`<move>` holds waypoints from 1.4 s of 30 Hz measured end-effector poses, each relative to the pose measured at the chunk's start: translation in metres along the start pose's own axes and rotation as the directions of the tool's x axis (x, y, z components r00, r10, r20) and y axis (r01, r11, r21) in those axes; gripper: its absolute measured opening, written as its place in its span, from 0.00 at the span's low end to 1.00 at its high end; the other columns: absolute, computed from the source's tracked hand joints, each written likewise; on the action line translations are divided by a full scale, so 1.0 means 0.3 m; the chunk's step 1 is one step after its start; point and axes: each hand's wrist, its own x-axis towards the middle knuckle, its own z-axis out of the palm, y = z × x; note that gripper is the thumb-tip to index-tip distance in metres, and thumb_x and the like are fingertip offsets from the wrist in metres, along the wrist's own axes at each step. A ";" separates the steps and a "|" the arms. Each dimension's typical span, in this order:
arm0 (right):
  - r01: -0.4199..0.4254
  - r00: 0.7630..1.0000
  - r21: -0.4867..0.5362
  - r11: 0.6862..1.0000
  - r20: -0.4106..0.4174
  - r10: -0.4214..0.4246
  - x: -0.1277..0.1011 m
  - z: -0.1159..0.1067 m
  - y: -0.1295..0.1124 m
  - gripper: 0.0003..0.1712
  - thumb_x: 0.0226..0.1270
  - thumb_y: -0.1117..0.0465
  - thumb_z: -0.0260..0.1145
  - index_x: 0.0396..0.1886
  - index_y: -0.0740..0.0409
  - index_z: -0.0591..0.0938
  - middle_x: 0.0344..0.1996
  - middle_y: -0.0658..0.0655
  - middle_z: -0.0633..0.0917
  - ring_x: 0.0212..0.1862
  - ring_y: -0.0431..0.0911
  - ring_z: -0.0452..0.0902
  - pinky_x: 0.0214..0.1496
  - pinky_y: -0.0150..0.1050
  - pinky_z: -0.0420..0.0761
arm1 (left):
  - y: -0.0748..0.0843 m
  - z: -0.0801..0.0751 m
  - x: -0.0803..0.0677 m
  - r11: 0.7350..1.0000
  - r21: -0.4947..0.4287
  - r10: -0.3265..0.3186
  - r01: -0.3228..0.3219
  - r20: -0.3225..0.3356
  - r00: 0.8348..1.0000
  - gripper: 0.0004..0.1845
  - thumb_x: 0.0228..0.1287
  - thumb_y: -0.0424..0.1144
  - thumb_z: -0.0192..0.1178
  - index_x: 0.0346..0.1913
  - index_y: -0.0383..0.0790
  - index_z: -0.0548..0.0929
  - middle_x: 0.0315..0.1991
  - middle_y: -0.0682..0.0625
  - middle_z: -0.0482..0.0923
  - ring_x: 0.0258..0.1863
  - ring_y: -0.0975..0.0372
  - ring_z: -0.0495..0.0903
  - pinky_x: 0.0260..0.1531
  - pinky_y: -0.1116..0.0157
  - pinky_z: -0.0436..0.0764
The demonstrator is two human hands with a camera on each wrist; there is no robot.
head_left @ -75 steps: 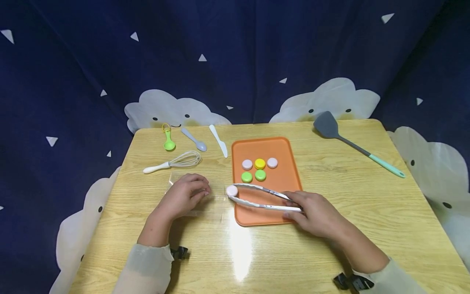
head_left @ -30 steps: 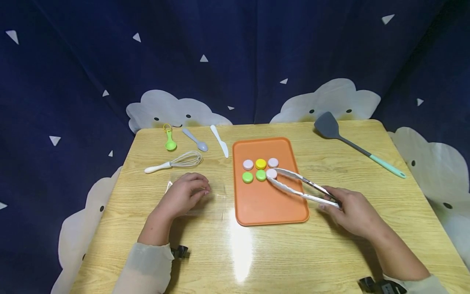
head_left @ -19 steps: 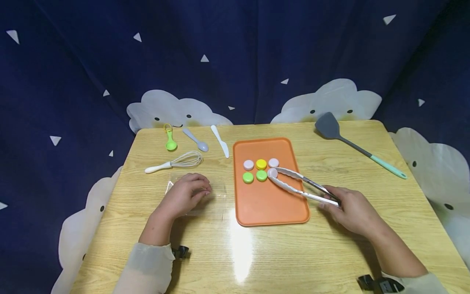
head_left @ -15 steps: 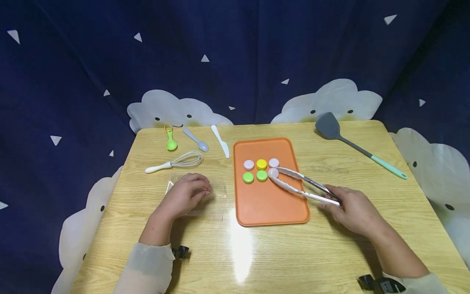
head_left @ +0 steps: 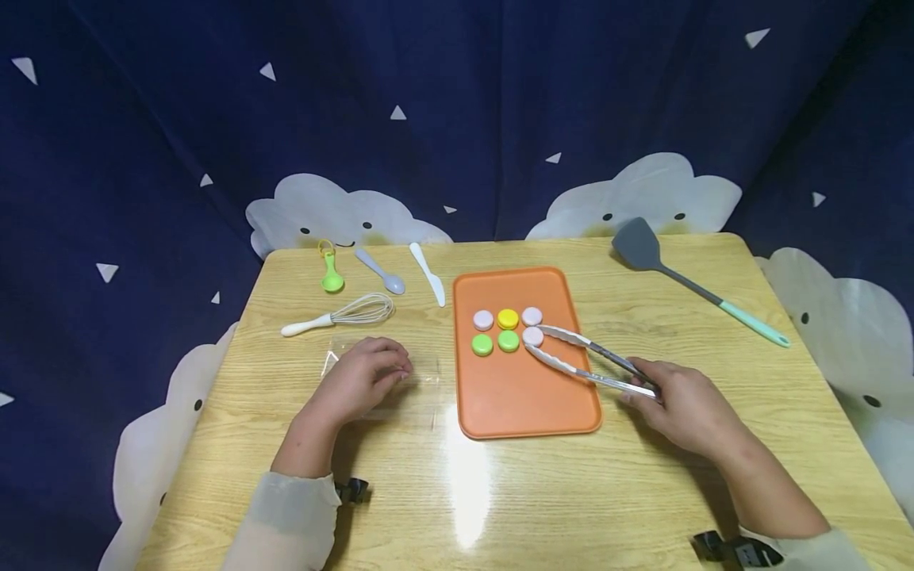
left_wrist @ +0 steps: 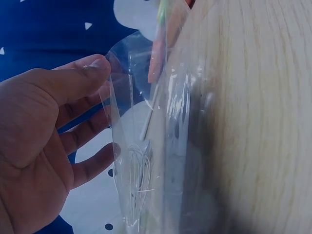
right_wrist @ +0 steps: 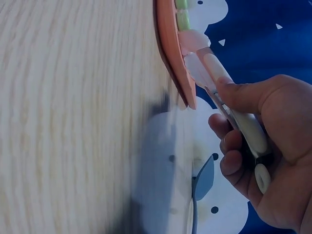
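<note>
My right hand (head_left: pixel 685 404) grips metal tongs (head_left: pixel 607 381) by their back end, reaching in over the orange tray (head_left: pixel 528 412). The white tong tips stand around a pale pink macaron (head_left: pixel 532 337), which sits at the right end of the near row. Two green macarons (head_left: pixel 508 341) lie to its left. The far row has a yellow macaron (head_left: pixel 508 319) between two pale ones. My left hand (head_left: pixel 364 377), fingers loosely bent, holds the edge of a clear plastic box (left_wrist: pixel 178 97) left of the tray. In the left wrist view, the thumb is at the box's rim.
A white-handled whisk (head_left: pixel 339 317), a green measuring spoon (head_left: pixel 332 281), a grey spoon (head_left: pixel 389 282) and a white knife (head_left: pixel 435 287) lie at the back left. A spatula (head_left: pixel 635 244) with a mint handle lies at the back right. A patterned dark curtain (head_left: pixel 457 119) hangs behind the table.
The tongs carried the pink macaron from over the tray's left edge to the right end of the near row. Just now their arms have spread slightly. My left hand stays put.
</note>
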 end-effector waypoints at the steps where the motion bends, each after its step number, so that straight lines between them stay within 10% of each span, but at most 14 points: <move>1: -0.001 1.000 0.003 1.000 0.001 0.001 0.000 0.002 0.001 0.35 0.66 0.50 0.76 0.65 0.67 0.80 0.35 0.50 0.85 0.33 0.45 0.74 0.34 0.46 0.74 | 0.000 0.000 0.000 1.000 -0.002 -0.002 0.002 0.001 1.000 0.03 0.66 0.33 0.72 0.39 0.45 0.90 0.49 0.53 0.84 0.53 0.56 0.81 0.55 0.54 0.80; 19: -0.006 0.996 0.069 0.998 -0.085 0.012 -0.053 0.006 0.049 0.36 0.63 0.51 0.79 0.64 0.67 0.80 0.37 0.49 0.88 0.40 0.49 0.83 0.40 0.51 0.81 | -0.001 0.014 0.003 1.000 -0.013 -0.020 0.020 0.013 1.000 0.02 0.67 0.35 0.72 0.39 0.45 0.91 0.49 0.52 0.84 0.54 0.55 0.80 0.57 0.54 0.79; 32: -0.196 0.979 0.113 0.974 -0.040 0.201 -0.085 -0.020 0.130 0.49 0.67 0.44 0.75 0.74 0.73 0.68 0.48 0.73 0.85 0.47 0.71 0.81 0.45 0.66 0.79 | 0.003 0.030 0.007 0.999 -0.020 -0.041 0.042 0.019 0.999 0.02 0.68 0.35 0.71 0.40 0.45 0.91 0.51 0.52 0.84 0.56 0.55 0.79 0.59 0.54 0.78; 42: -0.298 0.953 0.091 0.950 -0.024 0.301 -0.121 -0.028 0.227 0.48 0.71 0.42 0.71 0.70 0.78 0.68 0.48 0.70 0.86 0.49 0.70 0.81 0.45 0.67 0.78 | -0.004 0.029 0.003 0.998 -0.027 -0.058 0.058 0.014 0.998 0.03 0.67 0.34 0.72 0.39 0.46 0.91 0.51 0.52 0.84 0.57 0.55 0.79 0.59 0.53 0.78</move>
